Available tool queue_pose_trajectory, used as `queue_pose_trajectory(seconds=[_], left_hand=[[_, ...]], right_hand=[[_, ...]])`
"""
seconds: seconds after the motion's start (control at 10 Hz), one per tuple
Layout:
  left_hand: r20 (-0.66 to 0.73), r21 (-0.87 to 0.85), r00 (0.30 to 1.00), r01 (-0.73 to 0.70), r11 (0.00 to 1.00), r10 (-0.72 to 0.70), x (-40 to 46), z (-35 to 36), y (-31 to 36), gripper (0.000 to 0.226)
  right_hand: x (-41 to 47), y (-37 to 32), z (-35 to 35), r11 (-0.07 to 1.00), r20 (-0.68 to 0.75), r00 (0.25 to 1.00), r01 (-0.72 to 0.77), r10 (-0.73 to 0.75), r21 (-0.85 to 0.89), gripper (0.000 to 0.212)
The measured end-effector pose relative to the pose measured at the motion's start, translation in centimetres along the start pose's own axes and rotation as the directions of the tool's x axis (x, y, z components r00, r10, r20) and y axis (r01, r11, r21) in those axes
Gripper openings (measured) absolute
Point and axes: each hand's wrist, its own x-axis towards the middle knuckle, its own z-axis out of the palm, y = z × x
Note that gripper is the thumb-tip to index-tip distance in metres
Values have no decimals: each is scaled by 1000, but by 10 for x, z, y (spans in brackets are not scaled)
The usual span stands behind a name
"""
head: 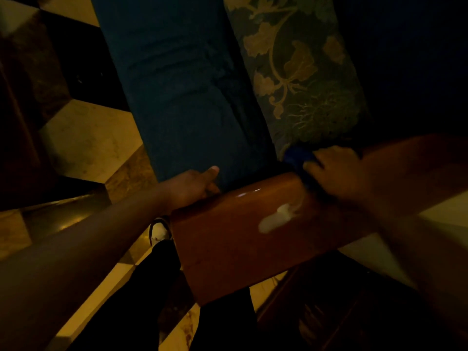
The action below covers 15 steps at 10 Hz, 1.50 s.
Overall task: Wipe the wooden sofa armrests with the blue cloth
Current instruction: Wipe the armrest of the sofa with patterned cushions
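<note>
Yellowish tile floor (86,145) took up the left side, pretty dim, with darker tiles mixed in and a dark step or ledge cutting across it. Moving in from there, the left hand (192,186) was resting at the near-left end of the wooden armrest (243,229), thumb pointing up and away, the other fingers curled loosely over the edge of the wood, not gripping anything else that I could see. Just below it a white shoe (159,230) poked out on the floor, with a dark trouser leg (152,282) running down toward the bottom of the shot. The armrest itself was a glossy reddish-brown slab running diagonally up to the right, and there was a pale whitish smear (277,219) sitting on its top face, roughly in the middle. Behind it was the plain teal seat cushion (182,92), and next to that a blue-green cushion with a gold floral pattern (296,69). Further right, the right hand (339,171) was pressed down on the far edge of the armrest with its fingers closed over the blue cloth (300,158), which was bunched up under the hand and sticking out to its left, right where the wood met the floral cushion. That hand looked a bit motion-blurred, so the exact grip was hard to make out. Past it everything went dark.
</note>
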Motion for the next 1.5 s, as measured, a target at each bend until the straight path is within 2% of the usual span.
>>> queue_pose_trajectory(seconds=[0.1,0.2,0.3,0.4,0.5,0.6,0.7,0.8,0.9,1.0,1.1,1.2,1.3,1.4,1.5], left_hand=[[-37,44,999,-31,999,33,-2,0,3,66],[-59,35,996,-68,997,70,-8,-4,0,63],[-73,11,996,-58,998,58,-11,-7,-6,64],[-86,-29,996,-31,999,28,-14,-11,-11,67],[-121,-81,993,-23,996,13,-16,-14,-15,65],[-131,-100,991,-9,995,-4,-18,-17,-24,67],[-122,-119,992,11,993,-25,-19,-16,-23,66],[-120,-154,993,4,988,-22,-21,-16,-23,62],[-134,-157,991,-5,988,-16,-23,-13,-24,63],[-125,-184,991,28,982,-52,-24,-14,-26,67],[-101,-201,992,58,978,-79,-24,-19,-28,68],[-144,-216,988,32,976,-64,-27,-19,-34,65],[-171,-268,984,-7,963,-40,-33,-15,-38,64],[-177,-526,971,45,849,-161,-46,-13,-49,61],[-77,-753,963,114,648,-258,-57,-14,-60,57]], right_hand=[[30,-28,-39,994,450,889,-107,87,20,53],[45,-120,-27,960,776,626,-165,-75,225,47],[41,-168,3,945,721,667,-76,-190,319,53],[44,-131,14,969,609,764,84,-213,233,46],[45,-52,-5,990,507,862,-62,-13,130,46],[24,36,-14,973,176,960,-229,220,34,58],[-2,41,6,976,-41,978,-199,204,92,62],[-59,-22,45,997,-220,975,33,-16,72,60],[-89,-76,70,991,-242,965,121,-102,64,61],[-101,-131,84,945,-245,926,316,-288,84,59],[-69,-129,60,944,-161,933,329,-322,16,58],[7,-130,12,999,265,964,27,-22,-16,65],[39,-153,17,989,478,878,-95,31,109,49],[33,-205,13,420,836,443,-859,325,292,49],[19,-224,21,999,430,902,42,-33,-12,62]])
